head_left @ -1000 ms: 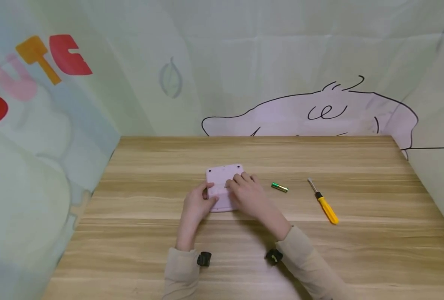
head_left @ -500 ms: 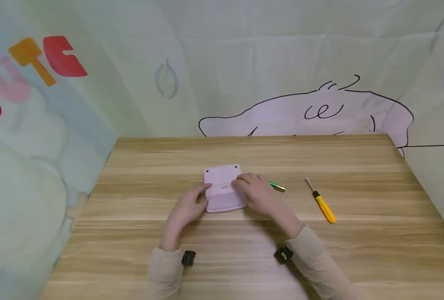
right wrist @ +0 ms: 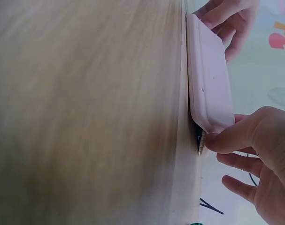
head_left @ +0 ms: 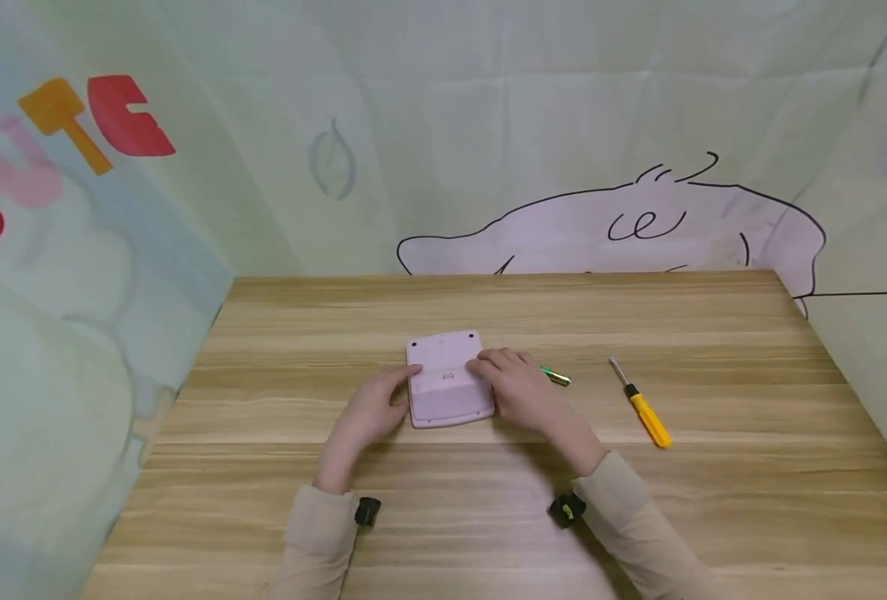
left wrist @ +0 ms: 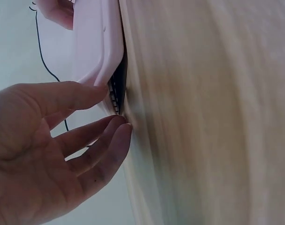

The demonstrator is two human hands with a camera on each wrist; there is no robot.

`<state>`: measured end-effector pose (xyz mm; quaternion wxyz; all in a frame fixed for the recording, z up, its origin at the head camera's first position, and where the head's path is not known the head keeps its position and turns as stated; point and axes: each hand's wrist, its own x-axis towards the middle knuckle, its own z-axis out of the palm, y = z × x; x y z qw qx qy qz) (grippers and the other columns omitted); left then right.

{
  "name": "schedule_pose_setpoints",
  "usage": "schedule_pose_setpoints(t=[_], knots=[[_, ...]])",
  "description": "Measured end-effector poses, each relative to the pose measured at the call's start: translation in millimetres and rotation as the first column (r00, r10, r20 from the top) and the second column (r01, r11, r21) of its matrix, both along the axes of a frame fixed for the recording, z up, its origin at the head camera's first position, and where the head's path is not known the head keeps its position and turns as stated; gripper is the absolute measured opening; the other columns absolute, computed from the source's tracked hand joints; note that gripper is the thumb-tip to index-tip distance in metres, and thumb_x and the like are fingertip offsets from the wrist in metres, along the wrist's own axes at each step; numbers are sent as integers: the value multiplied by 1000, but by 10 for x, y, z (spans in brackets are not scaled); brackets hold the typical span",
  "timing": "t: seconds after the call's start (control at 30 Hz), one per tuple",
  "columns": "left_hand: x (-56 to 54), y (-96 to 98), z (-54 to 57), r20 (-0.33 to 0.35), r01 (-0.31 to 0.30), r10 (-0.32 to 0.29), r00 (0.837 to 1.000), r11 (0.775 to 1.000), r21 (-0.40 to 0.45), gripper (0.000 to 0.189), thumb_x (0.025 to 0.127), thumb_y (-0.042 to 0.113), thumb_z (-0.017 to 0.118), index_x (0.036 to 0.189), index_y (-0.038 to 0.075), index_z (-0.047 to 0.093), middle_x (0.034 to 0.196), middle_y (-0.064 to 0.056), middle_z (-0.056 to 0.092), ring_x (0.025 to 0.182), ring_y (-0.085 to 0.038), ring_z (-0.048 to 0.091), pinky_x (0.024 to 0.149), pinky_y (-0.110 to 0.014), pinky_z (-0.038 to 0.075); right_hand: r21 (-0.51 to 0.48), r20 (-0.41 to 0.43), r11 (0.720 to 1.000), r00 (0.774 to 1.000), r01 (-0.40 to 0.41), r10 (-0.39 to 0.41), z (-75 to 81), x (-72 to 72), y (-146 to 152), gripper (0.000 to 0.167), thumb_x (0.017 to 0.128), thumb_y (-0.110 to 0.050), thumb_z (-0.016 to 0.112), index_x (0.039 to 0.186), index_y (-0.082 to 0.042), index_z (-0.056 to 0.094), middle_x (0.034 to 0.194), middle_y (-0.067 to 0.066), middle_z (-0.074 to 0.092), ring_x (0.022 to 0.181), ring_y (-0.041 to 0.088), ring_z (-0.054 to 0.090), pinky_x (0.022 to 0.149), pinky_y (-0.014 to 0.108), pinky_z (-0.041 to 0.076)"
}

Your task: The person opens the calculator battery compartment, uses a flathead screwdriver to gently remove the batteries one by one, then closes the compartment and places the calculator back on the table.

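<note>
A pink calculator [head_left: 451, 400] lies back side up on the wooden table, with two dark feet near its far corners and a small clasp mark in the middle of its back. Dark trim and a row of keys show under its edge in the left wrist view. My left hand [head_left: 372, 408] holds the left side, its thumb [left wrist: 81, 96] on the shell's edge and other fingers curled beside it. On the opposite side, my right hand [head_left: 522, 387] grips the edge; in the right wrist view its thumb [right wrist: 227, 138] touches the corner, two fingers standing away.
A green and gold battery [head_left: 558, 377] lies just beyond my right hand, partly hidden by it. Farther right is a screwdriver [head_left: 648, 417] with a yellow handle, its tip pointing away. A printed cloth backdrop [head_left: 278, 192] rises behind the table [head_left: 301, 317].
My right hand has drawn back from the middle of the calculator to its right edge. My left thumb has slid off the back to the left side, leaving the clasp mark uncovered.
</note>
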<state>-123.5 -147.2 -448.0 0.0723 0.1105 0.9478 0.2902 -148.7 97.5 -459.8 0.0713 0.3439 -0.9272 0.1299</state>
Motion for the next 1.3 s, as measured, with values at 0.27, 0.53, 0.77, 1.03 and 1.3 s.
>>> schedule_pose_setpoints(t=[0.27,0.53,0.77,1.03,1.3], knots=[[-34,10,-34,4,1,-1,1000,1000,-20,59,83,0,65,139,10,50,139,-19,53,130,-40,47,109,-53,36,24,17,1000,1000,4,-5,-28,-53,-22,42,86,2,58,126,-12,59,127,7,59,118,26,55,98,47,45],[-47,30,-40,16,-12,12,1000,999,-35,61,83,-1,67,140,11,49,140,-19,52,131,-40,46,109,-53,36,48,31,999,999,12,-14,-19,-70,-42,44,84,1,61,126,-12,59,127,6,60,118,25,55,99,47,45],[-44,34,-46,14,-10,10,1000,999,-44,61,83,2,69,140,12,50,141,-17,52,131,-38,47,110,-51,36,48,38,999,999,16,-18,-15,-67,-37,44,84,2,61,126,-12,59,128,7,60,119,25,55,99,48,45],[-14,47,-12,-1,-1,1,1000,999,-51,59,84,4,68,140,11,49,141,-17,52,131,-39,47,110,-53,35,49,-4,999,1000,17,-17,-22,-66,-5,42,86,2,59,125,-12,60,127,6,61,117,25,56,96,46,47],[53,31,1,-28,12,-14,1000,999,-44,56,85,5,67,138,9,50,140,-18,52,130,-38,48,110,-51,36,34,9,999,1000,21,-21,-15,-52,51,44,86,1,58,127,-15,60,128,4,62,118,24,56,96,46,47]])
